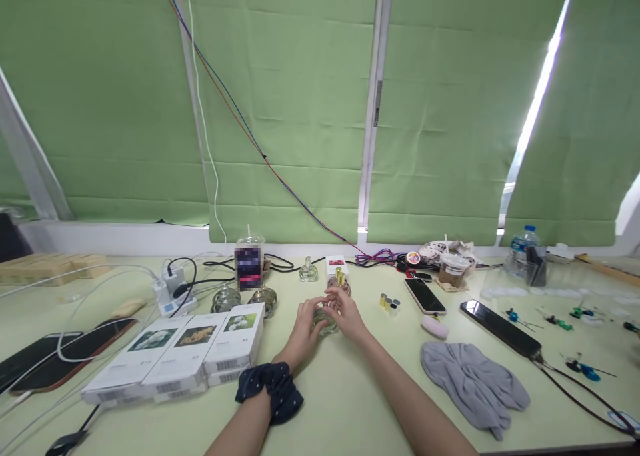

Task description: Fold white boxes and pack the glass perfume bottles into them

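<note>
A small clear glass bottle [327,327] stands on the table between my hands. My left hand [306,326] is curled against its left side, with fingertips at the neck. From the right, my right hand [349,315] pinches round the top of the same bottle; the fingers hide its neck and whatever is on it. Just beyond my fingers are gold spray tops [340,277] by another round bottle, mostly covered by my right hand. A white box with a pink picture [337,263] stands behind, and another clear bottle [309,270] to its left.
Several gold and silver caps [389,303] sit right of my hands, near a phone [425,296] and grey cloth [473,384]. White picture boxes [187,349] lie left, below dark round bottles [263,301] and a drink cup [249,266]. Cables run along the back.
</note>
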The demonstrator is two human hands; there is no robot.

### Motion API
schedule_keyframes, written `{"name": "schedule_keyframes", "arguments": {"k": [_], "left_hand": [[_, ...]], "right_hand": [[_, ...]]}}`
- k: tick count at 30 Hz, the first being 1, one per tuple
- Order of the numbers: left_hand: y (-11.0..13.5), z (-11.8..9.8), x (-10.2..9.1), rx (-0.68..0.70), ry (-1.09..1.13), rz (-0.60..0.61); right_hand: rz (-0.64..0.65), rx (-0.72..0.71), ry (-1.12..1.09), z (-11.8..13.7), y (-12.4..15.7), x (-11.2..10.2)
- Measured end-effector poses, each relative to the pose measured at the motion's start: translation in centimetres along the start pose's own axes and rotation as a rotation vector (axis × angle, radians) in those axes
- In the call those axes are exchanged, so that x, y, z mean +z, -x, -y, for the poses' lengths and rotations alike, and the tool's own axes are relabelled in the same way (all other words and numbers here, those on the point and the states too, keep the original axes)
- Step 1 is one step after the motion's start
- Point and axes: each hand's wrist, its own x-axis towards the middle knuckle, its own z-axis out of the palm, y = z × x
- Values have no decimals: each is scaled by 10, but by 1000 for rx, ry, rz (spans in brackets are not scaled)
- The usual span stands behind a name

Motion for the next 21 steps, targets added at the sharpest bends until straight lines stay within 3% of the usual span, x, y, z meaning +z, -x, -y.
{"name": "schedule_keyframes", "arguments": {"k": [14,17,21], "left_hand": [[2,-2,0,-35,35,15],[-1,-2,-4,-27,74,-102],[-6,-5,-12,-142,106,-399]], "right_hand": [[41,8,24,-1,2,-4],[-25,16,6,2,4,-4],[-214,-44,-1,8,5,-3]]}}
